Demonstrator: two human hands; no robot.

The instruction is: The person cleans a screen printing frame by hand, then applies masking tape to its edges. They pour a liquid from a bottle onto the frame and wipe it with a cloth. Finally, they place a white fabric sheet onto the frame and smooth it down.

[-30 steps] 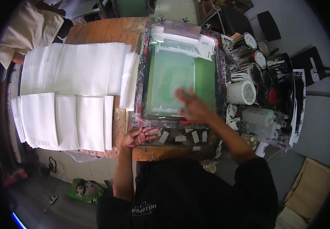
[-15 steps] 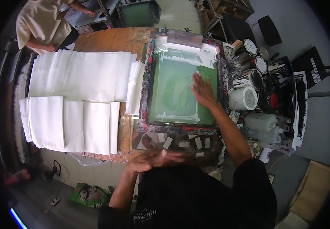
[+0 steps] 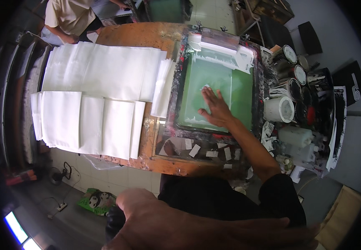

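Pressing my right hand (image 3: pixel 214 110) flat on the green screen (image 3: pixel 220 93), fingers spread, palm down, gripping nothing. It sat nearer the frame's close edge a second ago and has slid up toward the middle of the mesh, so the hand seems to be smoothing or wiping across the screen rather than lifting it.

My left hand (image 3: pixel 147 212) was resting on the taped near edge of the frame a second ago; now it is pulled back close under the camera, off the table. Big and blurred, looks loosely open with nothing in it, but I cannot tell for sure. So only the right hand works the screen now.

Just below the right wrist: white tape scraps (image 3: pixel 195 150) on the dark frame border. Right of the hand: white tub (image 3: pixel 278 109) and ink cans (image 3: pixel 291 75), near. Left of the hand: folded white cloth stacks (image 3: pixel 88 123) on the wooden table (image 3: pixel 147 37). Far beyond those, another person (image 3: pixel 70 16) bent over.
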